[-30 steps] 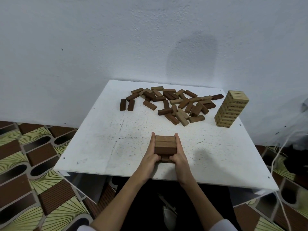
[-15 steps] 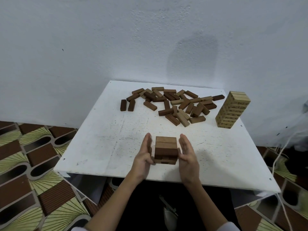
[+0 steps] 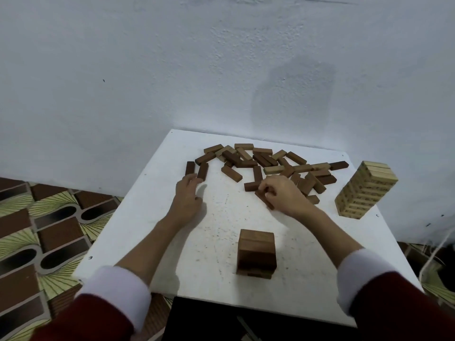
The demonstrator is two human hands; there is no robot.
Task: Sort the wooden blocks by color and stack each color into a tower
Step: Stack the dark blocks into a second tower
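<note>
A short tower of dark brown blocks (image 3: 256,252) stands near the front of the white table (image 3: 152,217). A tall tower of light blocks (image 3: 364,190) stands at the right edge. A loose pile of brown and light blocks (image 3: 266,163) lies at the back. My right hand (image 3: 283,193) reaches into the pile's near edge, its fingers curled round a dark brown block (image 3: 264,199). My left hand (image 3: 188,193) lies with fingers stretched toward two dark blocks (image 3: 197,169) lying side by side at the pile's left; whether the fingertips touch them is unclear.
A white wall rises right behind the table. Patterned floor tiles (image 3: 49,230) show at the left. A white cord (image 3: 433,252) hangs off the table's right side. Red sleeves with white cuffs cover both forearms at the bottom.
Both hands have left the dark tower and reached forward to the pile. The right hand has closed on a dark block; the left has gone to the two blocks at the left.
</note>
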